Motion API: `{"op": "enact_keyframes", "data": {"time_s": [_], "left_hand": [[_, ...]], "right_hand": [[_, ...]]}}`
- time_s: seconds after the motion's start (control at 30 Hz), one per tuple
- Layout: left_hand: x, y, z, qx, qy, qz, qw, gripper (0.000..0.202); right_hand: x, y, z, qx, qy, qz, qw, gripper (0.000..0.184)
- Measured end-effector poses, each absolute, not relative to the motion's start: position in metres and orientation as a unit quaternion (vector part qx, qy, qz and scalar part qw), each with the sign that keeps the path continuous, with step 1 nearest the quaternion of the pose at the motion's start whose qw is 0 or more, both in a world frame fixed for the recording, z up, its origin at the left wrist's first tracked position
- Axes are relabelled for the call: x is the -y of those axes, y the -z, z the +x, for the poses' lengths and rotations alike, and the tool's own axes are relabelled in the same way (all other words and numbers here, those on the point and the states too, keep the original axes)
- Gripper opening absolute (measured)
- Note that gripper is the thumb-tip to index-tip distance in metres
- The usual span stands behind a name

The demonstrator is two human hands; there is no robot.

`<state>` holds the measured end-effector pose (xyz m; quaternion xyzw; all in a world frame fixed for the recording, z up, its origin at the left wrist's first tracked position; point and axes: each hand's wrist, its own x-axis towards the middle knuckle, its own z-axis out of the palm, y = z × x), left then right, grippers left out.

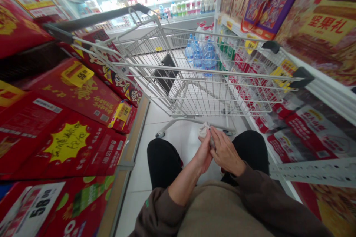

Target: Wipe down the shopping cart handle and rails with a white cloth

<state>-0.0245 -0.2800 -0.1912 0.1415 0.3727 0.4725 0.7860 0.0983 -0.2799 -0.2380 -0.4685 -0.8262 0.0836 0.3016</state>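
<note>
In the head view, a crumpled white wad point(205, 130), tissue or thin plastic by the look of it, is held up between the two hands above the lap. It is pressed by the left hand point(203, 154) against the curled fingers of the right hand point(224, 152), so both hands are read as closed on it, not released. A greyish edge point(212, 141) is glimpsed between the fingers, but what it belongs to cannot be told. The wad is seated at the top of the left hand, touching the right fingers. For so soft a piece, a light, even pinch is judged best, so that slipping or tearing is avoided. Brown sleeves point(258, 196) and dark trousers point(164, 163) are seen below. Just ahead, a wire shopping cart point(178, 96) is seen with bottled water point(203, 57) inside it, and red gift boxes point(75, 94) are stacked to the left beside white floor tiles point(143, 163).
</note>
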Motion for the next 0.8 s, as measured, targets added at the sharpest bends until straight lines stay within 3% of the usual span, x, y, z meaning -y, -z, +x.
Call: {"op": "enact_keyframes", "data": {"time_s": [0.17,0.3,0.37,0.47,0.57,0.7,0.8], "left_hand": [[0.273,0.16,-0.022,-0.346,-0.438,0.302,0.773,0.075],[0.239,0.109,-0.036,-0.364,-0.381,0.508,0.681,0.071],[0.205,0.075,-0.048,-0.405,-0.434,0.641,0.487,0.065],[0.143,0.03,-0.069,-0.421,-0.47,0.768,0.112,0.06],[0.089,0.006,-0.084,-0.487,-0.359,0.791,-0.088,0.058],[0.058,0.004,-0.088,-0.638,-0.085,0.76,-0.089,0.082],[0.057,0.007,-0.086,-0.657,-0.045,0.745,-0.102,0.095]], "right_hand": [[0.264,0.226,0.117,0.799,-0.071,-0.45,0.394,0.08],[0.228,0.18,0.166,0.707,0.053,-0.523,0.474,0.074],[0.204,0.146,0.202,0.64,0.147,-0.567,0.497,0.071],[0.169,0.102,0.254,0.573,0.234,-0.641,0.454,0.066],[0.141,0.087,0.285,0.567,0.225,-0.695,0.382,0.057],[0.124,0.096,0.3,0.627,0.182,-0.668,0.356,0.053],[0.124,0.097,0.306,0.647,0.171,-0.64,0.378,0.055]]}}
